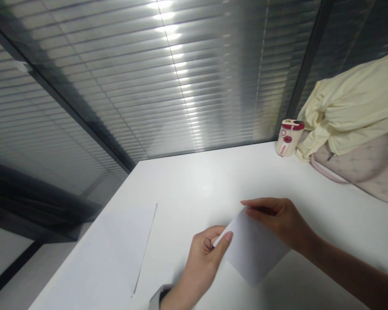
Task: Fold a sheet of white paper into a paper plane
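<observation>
Holds a white paper sheet cornerwise over the white table, pinching its left corner between thumb and fingers of the left hand and its top corner likewise in the right hand, right of larger white paper lying flat and well apart from a cream-and-red can.

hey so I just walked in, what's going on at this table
Someone is handling a piece of white paper with both hands. The left hand pinches its left corner, and the right hand holds it near the top corner. More paper lies on the left of the white table; a cream-and-red container stands at the back right, beside a bag.
</observation>
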{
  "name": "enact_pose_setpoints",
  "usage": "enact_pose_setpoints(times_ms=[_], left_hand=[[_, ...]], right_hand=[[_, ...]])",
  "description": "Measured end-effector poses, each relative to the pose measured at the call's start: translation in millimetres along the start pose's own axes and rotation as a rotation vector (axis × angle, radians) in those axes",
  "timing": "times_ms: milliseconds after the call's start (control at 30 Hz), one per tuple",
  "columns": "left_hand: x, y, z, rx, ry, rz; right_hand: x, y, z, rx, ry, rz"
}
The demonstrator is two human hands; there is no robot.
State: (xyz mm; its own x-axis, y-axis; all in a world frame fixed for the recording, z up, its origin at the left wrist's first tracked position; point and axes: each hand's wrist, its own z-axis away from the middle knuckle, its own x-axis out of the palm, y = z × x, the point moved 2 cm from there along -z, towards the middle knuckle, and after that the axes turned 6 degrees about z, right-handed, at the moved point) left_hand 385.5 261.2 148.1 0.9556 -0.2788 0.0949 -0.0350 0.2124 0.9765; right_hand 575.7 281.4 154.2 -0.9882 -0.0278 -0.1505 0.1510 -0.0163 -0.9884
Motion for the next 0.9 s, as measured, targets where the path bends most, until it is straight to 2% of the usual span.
enact_pose_setpoints(times_ms=[167, 300, 467, 567, 733, 900], left_hand=[[-1.6, -2.1, 0.3, -0.036, 0.023, 0.014], [-4.4, -1.9, -2.1, -0.095, 0.021, 0.056], [-4.2, 3.8, -5.0, -0.020, -0.048, 0.015], [-2.6, 2.4, -4.1, -0.060, -0.085, 0.069], [-4.5, -4.9, -6.2, -0.100, -0.050, 0.149], [-7.0, -7.9, -13.8, -0.144, -0.160, 0.078]], right_hand=[[-3.7, -2.7, -2.8, -0.048, -0.015, 0.021], [-6.2, -1.9, -4.1, -0.075, 0.053, 0.052], [-7.6, 0.5, -6.4, -0.080, 0.092, 0.064], [-7.1, 1.0, -7.6, -0.096, 0.102, 0.085], [-4.2, 5.6, -9.8, -0.097, 0.085, 0.092], [-4.5, 10.6, -12.1, -0.101, 0.035, 0.116]])
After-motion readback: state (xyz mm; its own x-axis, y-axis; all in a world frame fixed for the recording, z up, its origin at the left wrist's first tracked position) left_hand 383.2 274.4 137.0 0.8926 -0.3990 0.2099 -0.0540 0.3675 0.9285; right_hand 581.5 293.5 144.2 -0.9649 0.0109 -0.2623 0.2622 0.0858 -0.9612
